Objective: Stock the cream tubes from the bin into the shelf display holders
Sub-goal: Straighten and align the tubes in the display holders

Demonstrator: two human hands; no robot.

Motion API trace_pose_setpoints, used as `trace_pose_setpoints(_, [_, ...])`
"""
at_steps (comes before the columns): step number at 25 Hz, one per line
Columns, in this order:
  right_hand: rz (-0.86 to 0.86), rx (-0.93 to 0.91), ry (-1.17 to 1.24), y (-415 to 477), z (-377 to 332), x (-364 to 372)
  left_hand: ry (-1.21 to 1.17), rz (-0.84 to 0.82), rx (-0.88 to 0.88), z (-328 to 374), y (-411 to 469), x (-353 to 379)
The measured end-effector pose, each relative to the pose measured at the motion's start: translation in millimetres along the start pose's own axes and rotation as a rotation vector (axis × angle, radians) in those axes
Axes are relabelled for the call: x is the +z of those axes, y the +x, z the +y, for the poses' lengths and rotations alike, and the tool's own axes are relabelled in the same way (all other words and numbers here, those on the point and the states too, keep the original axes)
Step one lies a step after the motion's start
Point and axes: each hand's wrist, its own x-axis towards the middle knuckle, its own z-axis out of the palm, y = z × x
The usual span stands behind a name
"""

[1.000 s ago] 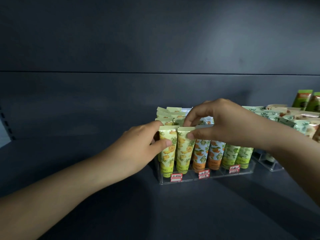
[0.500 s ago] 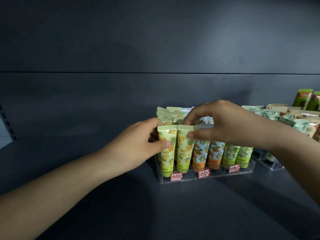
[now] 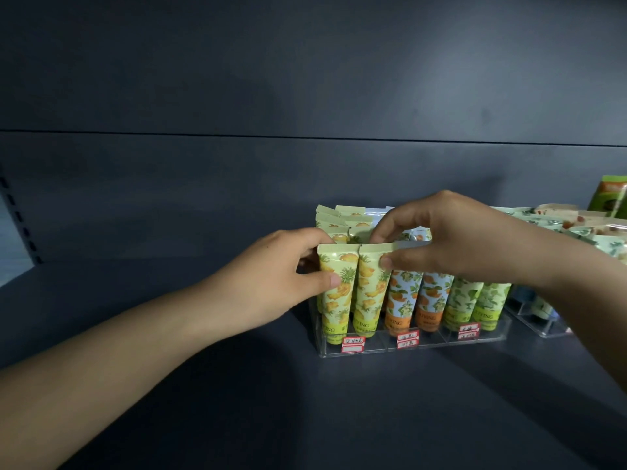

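Note:
A clear acrylic display holder (image 3: 369, 351) stands on the dark shelf, packed with upright cream tubes in rows. At its front left are two yellow pineapple tubes: the left one (image 3: 336, 300) and the right one (image 3: 369, 296). My left hand (image 3: 288, 276) grips the left tube, thumb on its front and fingers behind it. My right hand (image 3: 437, 239) pinches the top of the right pineapple tube between thumb and forefinger. Orange-print tubes (image 3: 403, 300) and green-print tubes (image 3: 475, 303) fill the other front slots. The bin is out of view.
A second clear holder (image 3: 543, 325) with more tubes sits to the right, behind my right forearm. Green packets (image 3: 607, 198) stand at the far right. Red price labels (image 3: 353, 344) are on the holder's front. The dark shelf (image 3: 169, 401) spreads to the left and front.
Both hands stay on the front pineapple tubes; the left thumb has slid slightly lower on its tube. The tubes sit a touch straighter in the holder.

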Motion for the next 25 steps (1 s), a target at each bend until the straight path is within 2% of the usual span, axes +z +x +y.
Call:
trace_pose_setpoints(16, [-0.011,-0.003,-0.028,-1.1,-0.6,2.4,-0.029,0.008,-0.029,1.6,-1.7,2.3])
trace_pose_setpoints(25, [0.043,-0.001,-0.061,-2.8,-1.5,0.9,-0.010,0.049,-0.080,1.7,-1.0,-2.1])
